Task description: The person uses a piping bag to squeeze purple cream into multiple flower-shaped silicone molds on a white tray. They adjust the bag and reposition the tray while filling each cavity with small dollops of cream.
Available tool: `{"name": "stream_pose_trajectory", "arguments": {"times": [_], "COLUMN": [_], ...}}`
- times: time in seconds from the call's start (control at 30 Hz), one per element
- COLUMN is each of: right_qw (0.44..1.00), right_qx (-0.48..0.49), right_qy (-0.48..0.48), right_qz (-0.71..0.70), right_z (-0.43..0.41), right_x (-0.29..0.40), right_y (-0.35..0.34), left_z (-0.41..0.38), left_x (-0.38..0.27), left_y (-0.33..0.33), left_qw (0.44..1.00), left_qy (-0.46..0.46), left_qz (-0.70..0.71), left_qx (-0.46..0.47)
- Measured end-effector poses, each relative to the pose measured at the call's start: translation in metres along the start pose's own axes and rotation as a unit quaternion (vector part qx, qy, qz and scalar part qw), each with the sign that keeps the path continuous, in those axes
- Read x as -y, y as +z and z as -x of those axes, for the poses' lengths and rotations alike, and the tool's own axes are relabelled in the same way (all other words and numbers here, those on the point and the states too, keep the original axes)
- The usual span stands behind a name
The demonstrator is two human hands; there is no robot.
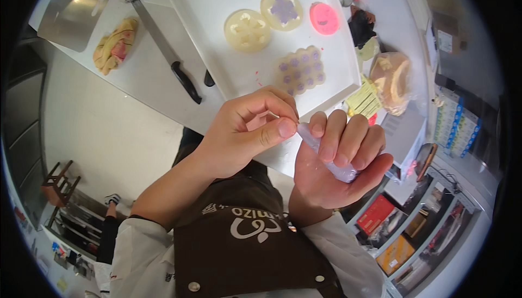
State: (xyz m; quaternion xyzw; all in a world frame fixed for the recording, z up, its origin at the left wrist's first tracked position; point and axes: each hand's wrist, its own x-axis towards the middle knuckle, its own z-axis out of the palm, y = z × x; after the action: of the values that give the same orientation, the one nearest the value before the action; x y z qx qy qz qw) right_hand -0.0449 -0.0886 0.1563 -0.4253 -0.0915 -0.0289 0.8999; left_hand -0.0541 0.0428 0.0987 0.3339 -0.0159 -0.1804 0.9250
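My right hand (346, 147) is wrapped around a small clear plastic piping bag (312, 139) filled with something pale purple. The bag's narrow tip points toward my left hand (240, 135), whose thumb and fingers pinch together at that tip. Both hands are above the near edge of a white tray (204, 20). On the tray lies a scalloped translucent mould (301, 69) with purple-filled cavities. Beyond it are a round mould (281, 10) with a purple-filled flower shape, another round mould (247, 31) without purple filling, and a pink round piece (324, 18).
A long knife (163, 49) with a black handle lies left of the tray, beside a wrapped yellow-and-pink lump (115, 47). A metal sheet (75, 16) is farther left. Bagged material (390, 80) and a yellow note (363, 99) sit right. Another person's leg (108, 232) shows lower left.
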Motion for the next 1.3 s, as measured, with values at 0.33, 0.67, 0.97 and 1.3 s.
{"name": "stream_pose_trajectory", "arguments": {"times": [0.33, 0.67, 0.97, 1.3], "right_qw": [0.991, 0.977, 0.98, 0.998], "right_qx": [-0.103, -0.133, -0.094, 0.01], "right_qy": [0.029, 0.067, 0.056, 0.031], "right_qz": [-0.081, -0.151, -0.166, -0.055], "right_z": [-0.011, -0.019, -0.022, -0.02], "right_x": [0.028, 0.057, 0.069, 0.058], "right_y": [0.027, 0.036, 0.03, 0.026], "left_z": [-0.008, -0.013, -0.017, -0.007], "left_x": [-0.023, -0.038, -0.043, -0.035], "left_y": [0.013, 0.032, 0.046, 0.04], "left_qw": [0.951, 0.901, 0.893, 0.908], "left_qy": [0.157, 0.269, 0.285, 0.26], "left_qz": [-0.26, -0.334, -0.346, -0.326], "left_qx": [-0.057, -0.069, -0.043, -0.032]}}
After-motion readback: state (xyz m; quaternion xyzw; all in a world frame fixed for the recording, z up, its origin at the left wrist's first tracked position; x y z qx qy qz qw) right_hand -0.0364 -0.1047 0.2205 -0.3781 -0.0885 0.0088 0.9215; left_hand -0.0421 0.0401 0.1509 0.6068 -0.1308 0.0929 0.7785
